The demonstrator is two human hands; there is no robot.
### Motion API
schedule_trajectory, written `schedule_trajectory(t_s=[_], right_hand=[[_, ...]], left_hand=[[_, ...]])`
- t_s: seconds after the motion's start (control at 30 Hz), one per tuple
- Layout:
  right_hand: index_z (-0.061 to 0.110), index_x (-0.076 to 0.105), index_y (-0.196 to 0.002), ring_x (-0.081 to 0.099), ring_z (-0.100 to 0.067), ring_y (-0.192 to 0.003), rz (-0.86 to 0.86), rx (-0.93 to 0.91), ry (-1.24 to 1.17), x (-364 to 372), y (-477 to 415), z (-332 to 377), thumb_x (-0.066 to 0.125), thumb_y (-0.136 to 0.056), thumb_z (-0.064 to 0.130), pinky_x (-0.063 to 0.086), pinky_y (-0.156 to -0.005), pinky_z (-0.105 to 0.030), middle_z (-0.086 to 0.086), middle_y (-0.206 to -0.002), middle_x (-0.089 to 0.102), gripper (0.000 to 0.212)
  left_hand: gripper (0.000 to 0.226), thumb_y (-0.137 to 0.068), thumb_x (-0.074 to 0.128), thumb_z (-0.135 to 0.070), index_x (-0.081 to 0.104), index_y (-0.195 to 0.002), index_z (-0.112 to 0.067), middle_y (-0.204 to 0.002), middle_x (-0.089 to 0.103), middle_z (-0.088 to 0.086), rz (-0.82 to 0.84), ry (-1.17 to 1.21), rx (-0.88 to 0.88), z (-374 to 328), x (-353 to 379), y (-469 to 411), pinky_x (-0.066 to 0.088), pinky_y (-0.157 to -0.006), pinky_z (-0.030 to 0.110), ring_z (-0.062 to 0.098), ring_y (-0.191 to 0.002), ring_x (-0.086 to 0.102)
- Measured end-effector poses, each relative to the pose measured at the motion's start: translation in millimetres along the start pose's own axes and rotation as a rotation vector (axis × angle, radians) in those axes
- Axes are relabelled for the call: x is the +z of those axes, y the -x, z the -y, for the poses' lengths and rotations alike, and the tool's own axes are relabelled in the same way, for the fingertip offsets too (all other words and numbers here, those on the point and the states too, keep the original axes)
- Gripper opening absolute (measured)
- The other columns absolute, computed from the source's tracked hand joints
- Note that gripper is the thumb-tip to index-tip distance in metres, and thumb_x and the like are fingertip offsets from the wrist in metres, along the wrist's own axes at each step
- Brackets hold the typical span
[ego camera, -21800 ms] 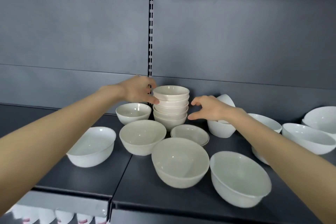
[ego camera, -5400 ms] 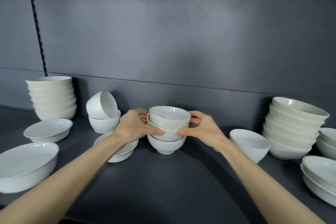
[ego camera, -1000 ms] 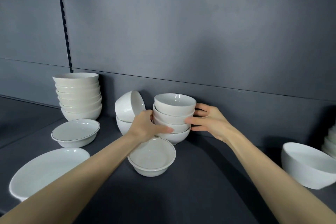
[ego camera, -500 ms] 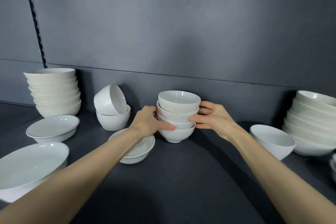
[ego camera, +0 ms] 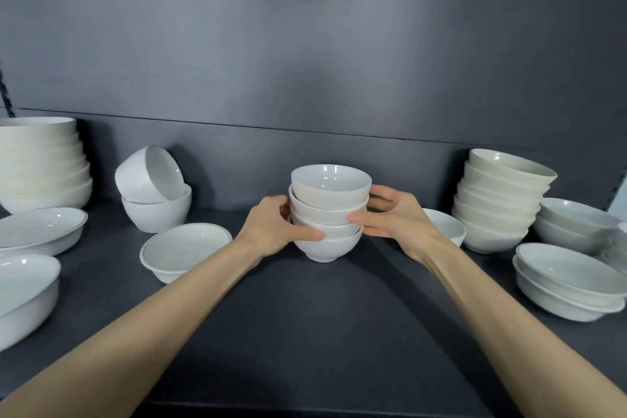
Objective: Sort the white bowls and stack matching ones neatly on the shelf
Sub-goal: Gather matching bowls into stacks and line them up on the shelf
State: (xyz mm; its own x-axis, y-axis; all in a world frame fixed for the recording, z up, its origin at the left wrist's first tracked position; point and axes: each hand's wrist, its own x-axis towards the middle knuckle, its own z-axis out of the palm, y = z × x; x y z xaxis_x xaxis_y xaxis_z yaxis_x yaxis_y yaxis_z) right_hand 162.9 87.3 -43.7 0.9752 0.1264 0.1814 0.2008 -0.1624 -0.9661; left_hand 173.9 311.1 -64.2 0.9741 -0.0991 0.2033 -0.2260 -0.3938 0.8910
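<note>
Bowl stack [ego camera: 328, 214] still clasped by left hand [ego camera: 271, 228], right hand [ego camera: 395, 220] grip; now farther from tilted bowl [ego camera: 149, 173].

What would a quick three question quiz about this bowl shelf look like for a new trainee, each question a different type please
1. True or false: the left hand and right hand grip the small bowl stack from opposite sides.
2. How many bowls are in that stack? A) two B) four C) seven
3. Fill in: left of the stack, the tilted bowl rests inside an ______ bowl.

Key: 1 true. 2 B. 3 upright.
</note>
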Motion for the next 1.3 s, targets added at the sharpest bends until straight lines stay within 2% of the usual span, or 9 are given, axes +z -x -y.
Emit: schedule_trajectory(t_s=[0.1,0.2,0.27,0.37,0.47,0.57,0.63,0.77,1.3], right_hand=[[0.018,0.059,-0.129,0.068,-0.014,-0.104,-0.006,-0.003,-0.008,-2.5,3.9,-0.7,0.081,-0.074,0.005,0.056,-0.092,-0.041,0.002,-0.110,0.073,0.061],[0.016,0.058,-0.130,0.069,-0.017,-0.104,-0.005,-0.006,-0.021,-3.5,5.4,-1.9,0.080,-0.075,0.004,0.056,-0.092,-0.040,0.000,-0.110,0.073,0.061],[0.016,0.058,-0.130,0.069,-0.018,-0.103,-0.007,-0.011,-0.028,-3.8,5.4,-3.3,0.079,-0.075,0.004,0.056,-0.092,-0.040,-0.001,-0.110,0.073,0.060],[0.016,0.057,-0.131,0.069,-0.016,-0.102,-0.014,-0.019,-0.029,-4.1,4.8,-5.4,0.080,-0.075,0.006,0.056,-0.091,-0.038,0.000,-0.110,0.073,0.062],[0.017,0.056,-0.132,0.069,-0.012,-0.101,-0.032,-0.025,-0.019,-3.2,5.4,-7.1,0.081,-0.074,0.009,0.057,-0.090,-0.035,0.004,-0.110,0.073,0.063],[0.021,0.057,-0.131,0.069,-0.010,-0.101,-0.044,-0.030,-0.008,-3.0,6.4,-9.2,0.081,-0.075,0.011,0.055,-0.093,-0.037,0.007,-0.110,0.073,0.062],[0.023,0.058,-0.130,0.068,-0.010,-0.104,-0.042,-0.030,-0.013,-2.8,6.6,-8.9,0.080,-0.076,0.011,0.054,-0.094,-0.037,0.006,-0.111,0.072,0.060],[0.022,0.057,-0.133,0.069,-0.011,-0.102,-0.042,-0.046,-0.018,-1.3,7.8,-7.9,0.079,-0.077,0.008,0.056,-0.092,-0.035,0.003,-0.108,0.074,0.062],[0.028,0.060,-0.124,0.070,-0.013,-0.099,-0.062,-0.075,-0.038,1.2,6.1,-10.9,0.079,-0.077,0.009,0.056,-0.091,-0.038,0.005,-0.104,0.075,0.054]], left_hand=[[0.077,-0.029,0.083,-0.052,0.067,-0.093,-0.011,-0.086,0.068,0.006,-0.014,0.018,0.008,0.0,5.6,1.6,0.048,-0.066,0.033,0.016,-0.069,0.052],[0.074,-0.030,0.082,-0.052,0.068,-0.092,-0.015,-0.076,0.064,-0.005,-0.037,0.034,0.011,1.1,9.1,3.4,0.045,-0.061,0.029,0.013,-0.064,0.051],[0.072,-0.031,0.082,-0.052,0.068,-0.092,-0.017,-0.076,0.065,-0.009,-0.052,0.053,0.018,2.6,10.9,3.9,0.046,-0.063,0.028,0.011,-0.064,0.053],[0.073,-0.034,0.083,-0.051,0.069,-0.098,-0.021,-0.097,0.070,-0.005,-0.073,0.086,0.041,7.6,15.2,5.5,0.054,-0.079,0.031,0.015,-0.084,0.064],[0.075,-0.039,0.084,-0.050,0.065,-0.108,-0.029,-0.115,0.064,-0.005,-0.112,0.125,0.067,14.0,19.8,9.4,0.051,-0.089,0.028,0.009,-0.102,0.062],[0.068,-0.057,0.090,-0.031,0.058,-0.117,-0.027,-0.120,0.061,-0.011,-0.101,0.181,0.084,18.5,23.4,11.3,0.046,-0.095,0.024,0.002,-0.111,0.057],[0.062,-0.066,0.087,-0.018,0.055,-0.118,-0.026,-0.119,0.062,-0.015,-0.095,0.225,0.100,20.4,25.2,12.2,0.044,-0.092,0.017,-0.001,-0.113,0.055],[0.060,-0.067,0.086,-0.014,0.056,-0.118,-0.025,-0.116,0.064,-0.016,-0.114,0.261,0.137,24.1,28.0,10.8,0.043,-0.080,0.003,-0.004,-0.110,0.058],[0.056,-0.065,0.086,-0.014,0.059,-0.110,-0.034,-0.108,0.066,-0.023,-0.157,0.265,0.163,29.9,29.7,6.8,0.044,-0.078,0.002,-0.011,-0.103,0.060]])
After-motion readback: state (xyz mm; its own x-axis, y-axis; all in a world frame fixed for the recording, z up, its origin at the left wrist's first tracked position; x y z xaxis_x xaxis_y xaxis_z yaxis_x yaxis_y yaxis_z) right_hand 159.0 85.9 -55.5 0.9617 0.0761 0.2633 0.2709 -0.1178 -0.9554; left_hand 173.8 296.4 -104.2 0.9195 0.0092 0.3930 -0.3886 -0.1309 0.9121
